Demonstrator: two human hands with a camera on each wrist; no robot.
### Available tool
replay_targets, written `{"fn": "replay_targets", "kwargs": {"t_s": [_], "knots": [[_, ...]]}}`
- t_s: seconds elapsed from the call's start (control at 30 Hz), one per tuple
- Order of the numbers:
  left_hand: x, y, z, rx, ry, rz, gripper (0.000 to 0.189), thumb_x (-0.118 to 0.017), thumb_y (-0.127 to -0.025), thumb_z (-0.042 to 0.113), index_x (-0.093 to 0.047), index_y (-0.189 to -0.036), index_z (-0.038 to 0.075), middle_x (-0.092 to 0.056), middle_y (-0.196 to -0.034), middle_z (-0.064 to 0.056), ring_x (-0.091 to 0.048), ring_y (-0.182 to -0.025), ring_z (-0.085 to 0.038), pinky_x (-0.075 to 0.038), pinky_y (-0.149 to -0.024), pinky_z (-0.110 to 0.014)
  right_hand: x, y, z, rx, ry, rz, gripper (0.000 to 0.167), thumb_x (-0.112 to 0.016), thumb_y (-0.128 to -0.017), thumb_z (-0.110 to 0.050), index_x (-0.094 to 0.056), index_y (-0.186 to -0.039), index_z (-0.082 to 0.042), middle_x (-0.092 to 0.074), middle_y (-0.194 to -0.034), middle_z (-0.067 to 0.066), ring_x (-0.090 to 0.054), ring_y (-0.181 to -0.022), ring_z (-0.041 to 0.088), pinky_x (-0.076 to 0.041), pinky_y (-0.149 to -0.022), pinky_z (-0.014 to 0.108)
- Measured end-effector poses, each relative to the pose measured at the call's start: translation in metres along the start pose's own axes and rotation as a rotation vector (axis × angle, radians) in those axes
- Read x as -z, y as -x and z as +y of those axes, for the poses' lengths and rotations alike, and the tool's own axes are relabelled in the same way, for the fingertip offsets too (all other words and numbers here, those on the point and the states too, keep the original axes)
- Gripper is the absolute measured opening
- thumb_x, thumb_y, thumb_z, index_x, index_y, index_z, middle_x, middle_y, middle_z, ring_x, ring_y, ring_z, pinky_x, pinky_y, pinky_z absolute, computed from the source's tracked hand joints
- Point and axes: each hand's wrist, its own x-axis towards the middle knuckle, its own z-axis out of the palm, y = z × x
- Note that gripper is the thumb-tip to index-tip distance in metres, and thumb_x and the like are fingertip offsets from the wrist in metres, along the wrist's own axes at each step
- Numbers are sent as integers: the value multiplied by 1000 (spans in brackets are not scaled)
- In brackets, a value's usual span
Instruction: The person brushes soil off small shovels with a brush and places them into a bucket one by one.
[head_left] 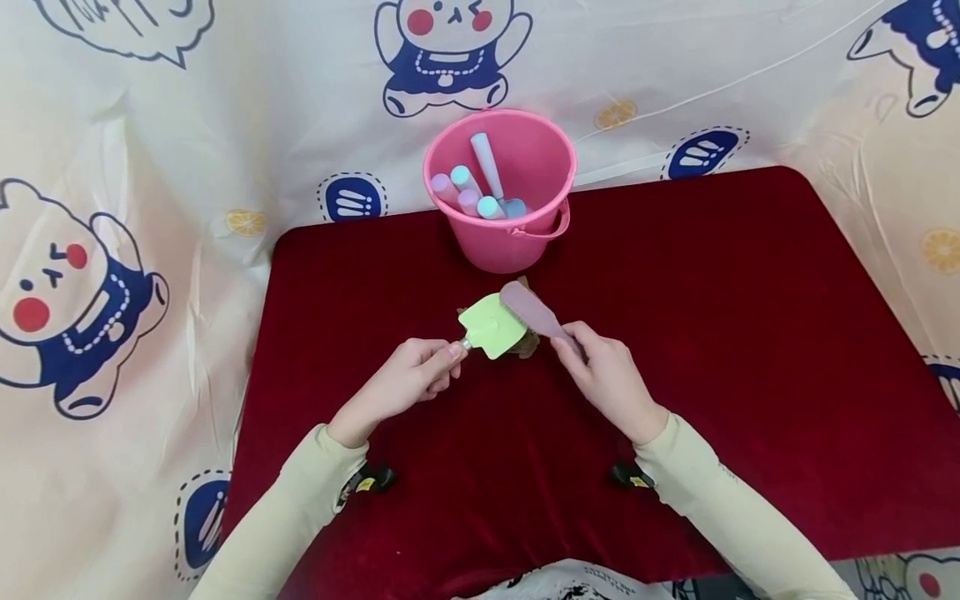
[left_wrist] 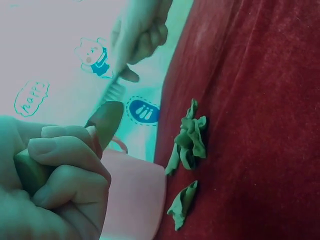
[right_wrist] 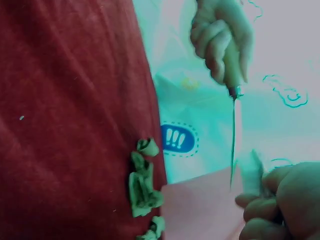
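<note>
My left hand (head_left: 412, 375) grips the handle of a small light-green toy shovel (head_left: 491, 329), its blade held above the red tabletop. My right hand (head_left: 609, 379) holds a mauve brush (head_left: 534, 310) by its handle; the brush's head overlaps the shovel blade's right edge in the head view. Whether the two touch cannot be told. Crumpled brown leaf-like scraps (head_left: 527, 346) lie on the cloth under both tools, partly hidden there. Both wrist views show these scraps (left_wrist: 189, 140) as several curled pieces on the cloth. Bristles (left_wrist: 114, 91) appear below the right hand in the left wrist view.
Behind the scraps stands a pink bucket (head_left: 487, 248) holding several pastel-handled tools (head_left: 487, 167). Dark red cloth (head_left: 712, 333) covers the table. A printed white curtain (head_left: 300, 100) hangs along the back and sides.
</note>
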Motion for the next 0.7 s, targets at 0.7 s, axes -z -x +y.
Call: {"fn": "replay_targets", "kwargs": {"t_s": [0.7], "knots": [[5,-2,-6,-54,179,-108,41,-45,-112,25,-59,-85,-2,-41,-57,-3,-36,-50,-9,-32,-46,-22,6,0,7,7,-75,41,8,-66,-103,-12,-70,-109,-11,-68,-83,-4,-48,-61,9,-41,-58,20]]}}
